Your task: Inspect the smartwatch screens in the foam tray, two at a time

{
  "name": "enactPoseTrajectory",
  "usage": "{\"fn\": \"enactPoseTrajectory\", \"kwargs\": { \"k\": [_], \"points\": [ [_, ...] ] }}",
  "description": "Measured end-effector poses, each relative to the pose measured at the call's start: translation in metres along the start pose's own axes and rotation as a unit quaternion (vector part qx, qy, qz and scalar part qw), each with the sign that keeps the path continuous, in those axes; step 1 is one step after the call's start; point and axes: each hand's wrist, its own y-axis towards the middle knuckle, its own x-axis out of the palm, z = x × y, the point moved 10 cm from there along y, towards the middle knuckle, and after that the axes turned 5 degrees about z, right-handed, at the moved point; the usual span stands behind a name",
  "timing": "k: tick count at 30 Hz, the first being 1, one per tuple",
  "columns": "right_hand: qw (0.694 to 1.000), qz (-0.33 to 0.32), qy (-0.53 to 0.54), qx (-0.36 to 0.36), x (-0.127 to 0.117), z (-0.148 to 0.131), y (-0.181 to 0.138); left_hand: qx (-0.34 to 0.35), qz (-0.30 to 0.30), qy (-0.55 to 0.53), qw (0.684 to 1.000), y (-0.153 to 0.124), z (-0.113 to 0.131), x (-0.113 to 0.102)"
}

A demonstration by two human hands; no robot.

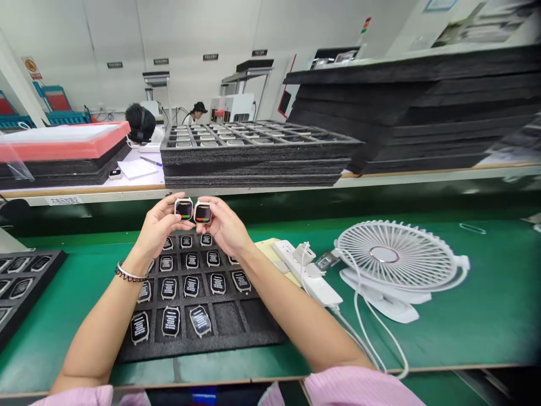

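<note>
My left hand [163, 221] grips one smartwatch case [183, 208] by its edges, fingers behind and thumb in front. Beside it, my right hand [226, 225] pinches a second smartwatch case [203, 212]. Both lit screens face me, side by side, with coloured marks on them. Neither watch has a strap. Below my hands lies a black foam tray [198, 344] holding rows of similar watches with white text on their screens. Two pockets at its front right hold no watch. My right forearm hides part of the tray's right side.
A white fan [384, 254] and a power strip [306, 270] with cables stand at right. Another watch tray [46, 282] lies at left. Stacked foam trays [253, 163] and a taller black stack [414, 113] fill the shelf. Two people sit beyond.
</note>
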Motion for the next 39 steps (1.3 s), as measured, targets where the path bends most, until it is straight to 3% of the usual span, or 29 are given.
{"fn": "enactPoseTrajectory", "kwargs": {
  "k": [5,9,13,20,27,31,35,39],
  "points": [
    [0.994,-0.062,-0.048,-0.072,0.035,-0.081,0.037,0.114,-0.020,0.036,0.993,0.022,0.080,0.023],
    [0.989,-0.068,-0.072,-0.108,0.049,-0.131,0.052,0.171,-0.013,0.052,0.984,0.032,0.123,0.033],
    [0.981,-0.094,-0.098,-0.135,0.065,-0.159,0.051,0.204,-0.019,0.050,0.978,0.033,0.143,0.040],
    [0.974,-0.144,-0.095,-0.144,0.078,-0.173,0.042,0.245,-0.013,0.038,0.969,0.031,0.157,0.047],
    [0.965,-0.160,-0.128,-0.165,0.079,-0.176,0.029,0.271,-0.007,0.054,0.961,0.024,0.158,0.048],
    [0.968,-0.162,-0.119,-0.150,0.074,-0.163,0.016,0.264,0.003,0.059,0.963,0.014,0.143,0.044],
    [0.978,-0.147,-0.098,-0.114,0.055,-0.126,0.000,0.211,0.004,0.058,0.976,0.000,0.101,0.035],
    [0.990,-0.119,-0.057,-0.048,0.026,-0.064,-0.016,0.119,0.003,0.057,0.991,-0.011,0.039,0.020]
  ]
}}
